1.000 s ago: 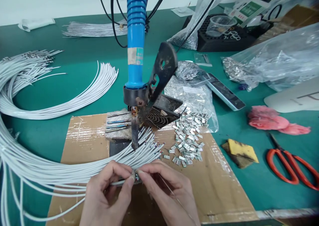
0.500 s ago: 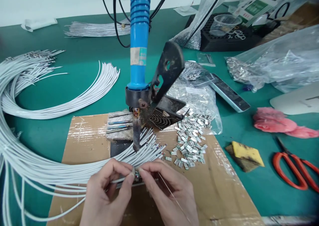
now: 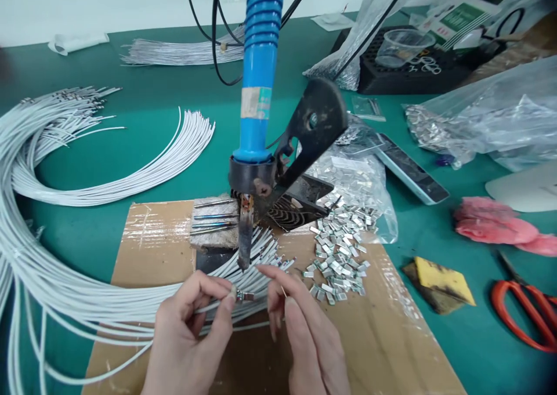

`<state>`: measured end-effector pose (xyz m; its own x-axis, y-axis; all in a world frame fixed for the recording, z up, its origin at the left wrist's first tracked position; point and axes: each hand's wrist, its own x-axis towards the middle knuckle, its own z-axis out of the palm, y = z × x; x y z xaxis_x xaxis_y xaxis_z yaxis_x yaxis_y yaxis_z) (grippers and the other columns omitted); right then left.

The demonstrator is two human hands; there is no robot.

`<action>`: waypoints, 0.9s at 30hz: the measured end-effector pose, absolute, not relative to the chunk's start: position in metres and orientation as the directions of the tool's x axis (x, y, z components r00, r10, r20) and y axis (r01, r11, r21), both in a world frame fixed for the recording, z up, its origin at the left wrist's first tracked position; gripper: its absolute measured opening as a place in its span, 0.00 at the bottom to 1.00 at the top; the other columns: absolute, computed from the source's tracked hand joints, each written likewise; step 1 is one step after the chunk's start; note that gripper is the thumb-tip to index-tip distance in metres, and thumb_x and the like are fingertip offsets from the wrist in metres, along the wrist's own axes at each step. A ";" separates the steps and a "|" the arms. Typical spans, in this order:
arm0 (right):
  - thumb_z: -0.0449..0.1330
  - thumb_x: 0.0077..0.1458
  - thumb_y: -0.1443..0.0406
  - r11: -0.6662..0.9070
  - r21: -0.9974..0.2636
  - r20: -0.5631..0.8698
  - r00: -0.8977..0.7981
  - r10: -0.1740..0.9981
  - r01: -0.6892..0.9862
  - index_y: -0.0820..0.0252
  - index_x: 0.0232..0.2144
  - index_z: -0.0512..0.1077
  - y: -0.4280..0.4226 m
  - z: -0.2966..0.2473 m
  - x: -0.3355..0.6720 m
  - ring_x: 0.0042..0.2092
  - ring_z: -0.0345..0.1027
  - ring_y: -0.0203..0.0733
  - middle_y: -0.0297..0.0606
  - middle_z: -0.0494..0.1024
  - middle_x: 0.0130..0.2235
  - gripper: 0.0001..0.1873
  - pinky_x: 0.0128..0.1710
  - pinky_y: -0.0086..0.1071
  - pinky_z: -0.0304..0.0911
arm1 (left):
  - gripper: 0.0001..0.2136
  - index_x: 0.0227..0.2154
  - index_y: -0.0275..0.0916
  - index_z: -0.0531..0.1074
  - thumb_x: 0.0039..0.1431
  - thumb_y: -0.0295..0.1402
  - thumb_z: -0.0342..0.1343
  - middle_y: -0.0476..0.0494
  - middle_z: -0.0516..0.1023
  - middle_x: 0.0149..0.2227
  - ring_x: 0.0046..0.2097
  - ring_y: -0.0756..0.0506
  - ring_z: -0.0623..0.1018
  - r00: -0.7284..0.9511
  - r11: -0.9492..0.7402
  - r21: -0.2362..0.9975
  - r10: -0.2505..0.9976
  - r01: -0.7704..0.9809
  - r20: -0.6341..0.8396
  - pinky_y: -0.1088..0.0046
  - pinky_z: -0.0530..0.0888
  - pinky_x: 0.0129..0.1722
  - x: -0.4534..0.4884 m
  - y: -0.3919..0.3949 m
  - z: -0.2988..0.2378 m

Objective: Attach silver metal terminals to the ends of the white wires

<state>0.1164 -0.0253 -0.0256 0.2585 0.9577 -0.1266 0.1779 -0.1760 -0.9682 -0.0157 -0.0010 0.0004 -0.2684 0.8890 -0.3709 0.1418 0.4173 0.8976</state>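
Note:
My left hand (image 3: 191, 331) pinches one white wire (image 3: 209, 307) near its end, where a small metal terminal (image 3: 246, 296) sits on the tip. My right hand (image 3: 304, 331) is just to the right of it and pinches a thin strand of solder wire (image 3: 284, 292). Both hands hover over a cardboard sheet (image 3: 383, 337). Right above them a blue-handled soldering iron (image 3: 257, 93) hangs tip down in a black stand (image 3: 304, 145), its tip (image 3: 244, 250) over a fan of white wires (image 3: 130, 302).
A heap of small metal terminals (image 3: 337, 256) lies right of the iron, with a plastic bag (image 3: 357, 177) of more behind. White wire bundles (image 3: 52, 151) curve across the left. A yellow sponge (image 3: 441, 279), red scissors (image 3: 522, 308), pink cloth (image 3: 496, 227) and a phone (image 3: 411, 169) lie at right.
My hands were pressed together around the wire tip; now the right hand has drawn away to the right, leaving the terminal on the wire in my left hand. The view shifted slightly left.

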 end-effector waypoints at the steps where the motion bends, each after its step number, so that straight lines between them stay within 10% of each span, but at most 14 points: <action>1: 0.46 0.74 0.53 -0.193 -0.965 -0.144 0.257 0.956 0.178 0.52 0.54 0.72 -0.026 -0.026 0.116 0.31 0.69 0.40 0.32 0.74 0.30 0.20 0.37 0.31 0.66 | 0.07 0.23 0.41 0.75 0.51 0.35 0.65 0.48 0.81 0.31 0.33 0.48 0.81 -0.272 0.410 0.902 0.891 0.139 -0.363 0.80 0.75 0.31 -0.016 0.000 0.000; 9: 0.50 0.71 0.60 -0.186 -0.940 -0.107 0.272 0.956 0.287 0.53 0.25 0.57 -0.020 -0.026 0.122 0.26 0.56 0.38 0.28 0.59 0.25 0.19 0.27 0.31 0.54 | 0.08 0.24 0.42 0.74 0.55 0.36 0.64 0.48 0.83 0.33 0.36 0.47 0.80 -0.295 0.389 0.907 0.896 0.163 -0.331 0.80 0.74 0.33 -0.017 0.006 0.000; 16: 0.60 0.64 0.67 0.045 -0.973 0.101 0.245 0.964 0.225 0.54 0.27 0.69 -0.012 -0.022 0.121 0.46 0.77 0.47 0.44 0.80 0.47 0.12 0.46 0.34 0.70 | 0.07 0.24 0.42 0.74 0.54 0.36 0.64 0.48 0.83 0.33 0.34 0.47 0.80 -0.275 0.387 0.912 0.899 0.136 -0.341 0.78 0.74 0.30 -0.014 0.011 0.002; 27: 0.63 0.62 0.68 -0.042 -0.997 -0.023 0.282 0.959 0.063 0.54 0.26 0.70 -0.009 -0.020 0.118 0.47 0.83 0.42 0.41 0.87 0.44 0.12 0.43 0.24 0.75 | 0.06 0.25 0.42 0.74 0.54 0.35 0.64 0.49 0.83 0.34 0.36 0.47 0.82 -0.280 0.378 0.919 0.899 0.112 -0.336 0.77 0.76 0.35 -0.009 0.018 0.004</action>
